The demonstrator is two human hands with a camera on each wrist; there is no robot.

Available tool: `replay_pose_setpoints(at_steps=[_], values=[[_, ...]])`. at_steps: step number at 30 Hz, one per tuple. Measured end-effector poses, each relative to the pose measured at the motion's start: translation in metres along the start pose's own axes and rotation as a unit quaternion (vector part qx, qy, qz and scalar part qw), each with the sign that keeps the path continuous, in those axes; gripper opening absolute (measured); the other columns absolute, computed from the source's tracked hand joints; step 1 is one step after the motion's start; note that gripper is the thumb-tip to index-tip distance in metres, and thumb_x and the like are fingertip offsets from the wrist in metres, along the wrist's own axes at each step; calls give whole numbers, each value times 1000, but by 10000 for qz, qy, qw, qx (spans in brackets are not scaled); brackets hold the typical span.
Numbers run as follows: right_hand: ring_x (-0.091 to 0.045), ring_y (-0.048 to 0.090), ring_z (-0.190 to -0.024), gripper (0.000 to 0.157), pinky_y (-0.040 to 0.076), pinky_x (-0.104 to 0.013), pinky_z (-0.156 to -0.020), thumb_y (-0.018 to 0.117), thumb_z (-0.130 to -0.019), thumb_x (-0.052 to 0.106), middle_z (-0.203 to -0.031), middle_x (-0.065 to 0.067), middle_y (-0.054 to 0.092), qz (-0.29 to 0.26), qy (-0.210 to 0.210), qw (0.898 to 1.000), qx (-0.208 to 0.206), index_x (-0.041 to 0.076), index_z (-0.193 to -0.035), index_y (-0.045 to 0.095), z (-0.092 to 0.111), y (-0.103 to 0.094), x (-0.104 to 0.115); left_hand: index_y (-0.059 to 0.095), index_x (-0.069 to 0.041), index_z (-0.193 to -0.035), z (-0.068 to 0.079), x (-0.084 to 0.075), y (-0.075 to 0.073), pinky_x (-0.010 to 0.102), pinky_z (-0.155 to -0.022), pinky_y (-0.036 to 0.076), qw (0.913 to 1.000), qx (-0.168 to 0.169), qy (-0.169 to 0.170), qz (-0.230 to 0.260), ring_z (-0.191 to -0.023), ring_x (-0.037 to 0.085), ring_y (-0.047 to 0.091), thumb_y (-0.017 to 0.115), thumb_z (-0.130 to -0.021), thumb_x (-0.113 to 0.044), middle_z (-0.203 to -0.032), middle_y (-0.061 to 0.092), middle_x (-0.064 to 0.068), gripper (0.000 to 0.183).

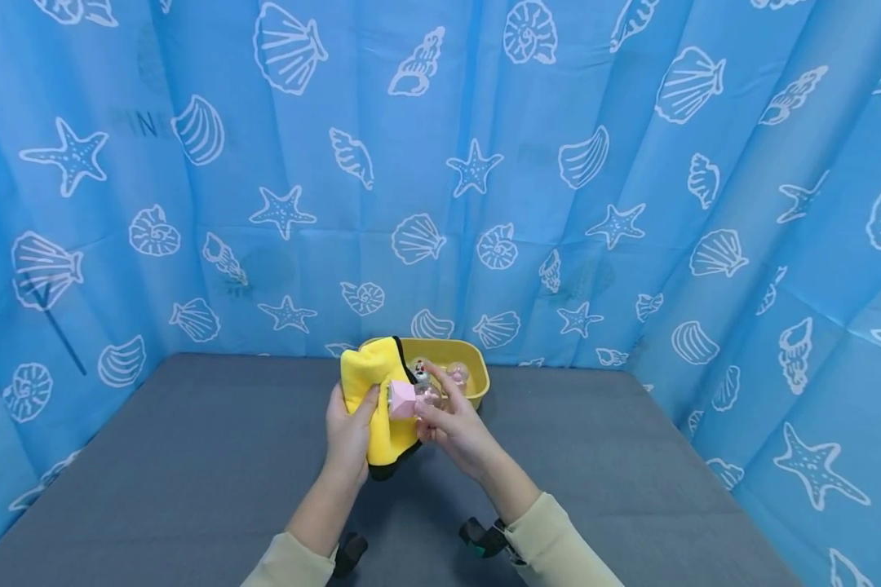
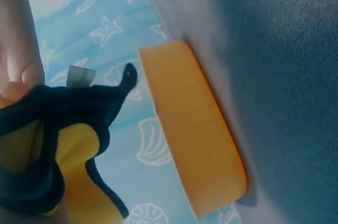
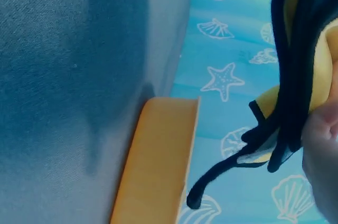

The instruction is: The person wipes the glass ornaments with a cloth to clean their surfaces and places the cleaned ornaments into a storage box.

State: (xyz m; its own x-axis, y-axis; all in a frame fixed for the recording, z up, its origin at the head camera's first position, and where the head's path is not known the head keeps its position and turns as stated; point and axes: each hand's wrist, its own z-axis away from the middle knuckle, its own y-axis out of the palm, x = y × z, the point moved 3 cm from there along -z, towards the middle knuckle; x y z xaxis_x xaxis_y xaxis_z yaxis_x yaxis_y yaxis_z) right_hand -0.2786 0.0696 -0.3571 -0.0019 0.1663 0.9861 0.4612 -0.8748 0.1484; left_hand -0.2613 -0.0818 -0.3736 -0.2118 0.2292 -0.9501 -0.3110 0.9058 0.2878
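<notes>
My left hand (image 1: 348, 436) grips a yellow cloth with black edging (image 1: 387, 440) in front of the basin. Against the cloth lies a small clear globe with a pink faceted base (image 1: 402, 399), tipped on its side with the base toward the left. My right hand (image 1: 457, 428) holds the globe by its clear end, index finger and thumb about it. In the left wrist view the cloth (image 2: 79, 150) hangs in folds and hides the globe. The right wrist view shows the cloth's black edge (image 3: 296, 76) and part of the right hand (image 3: 322, 155); the globe is hidden there too.
Behind the hands a yellow basin (image 1: 479, 375) stands at the table's back edge. Inside are another clear globe with pink in it (image 1: 458, 373) and a small dark-and-white figure (image 1: 420, 369). A blue shell-print curtain (image 1: 440, 204) hangs around the grey table (image 1: 595, 473).
</notes>
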Motion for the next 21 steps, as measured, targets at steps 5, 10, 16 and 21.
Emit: replay_pose_setpoints(at_steps=[5, 10, 16, 21], values=[[-10, 47, -53, 41, 44, -19, -54, 48, -103, 35, -76, -4, 54, 548, -79, 9978, -363, -1, -124, 48, 0, 0, 1, 34, -2, -139, -1, -2, -2, 41, -94, 41, 9997, 208, 64, 82, -109, 28, 50, 58, -99, -19, -124, 48, 15, 50], [-8, 41, -41, 52, 37, -17, -43, 42, -100, 53, -59, -1, 50, 703, 337, 9959, -463, 2, -107, 53, -3, 0, -1, 29, -3, -143, 1, -1, -1, 41, -94, 42, 9976, 691, -53, -3, -110, 27, 49, 58, -99, -21, -126, 46, 15, 56], [-9, 37, -51, 37, 31, -19, -47, 46, -101, 36, -68, -1, 43, 181, 546, 9982, 154, 5, -122, 44, -1, 2, -2, 33, 0, -141, -2, 1, -4, 45, -93, 42, 9989, 284, 144, -330, -110, 30, 50, 56, -100, -15, -125, 48, 18, 49], [-10, 40, -54, 45, 34, -20, -49, 51, -98, 16, -73, 0, 47, -167, 154, 9986, 486, 4, -138, 35, 1, 2, -4, 37, 1, -137, -3, -1, -7, 43, -91, 45, 9994, 71, 214, -269, -108, 30, 52, 55, -99, -8, -122, 50, 17, 43]])
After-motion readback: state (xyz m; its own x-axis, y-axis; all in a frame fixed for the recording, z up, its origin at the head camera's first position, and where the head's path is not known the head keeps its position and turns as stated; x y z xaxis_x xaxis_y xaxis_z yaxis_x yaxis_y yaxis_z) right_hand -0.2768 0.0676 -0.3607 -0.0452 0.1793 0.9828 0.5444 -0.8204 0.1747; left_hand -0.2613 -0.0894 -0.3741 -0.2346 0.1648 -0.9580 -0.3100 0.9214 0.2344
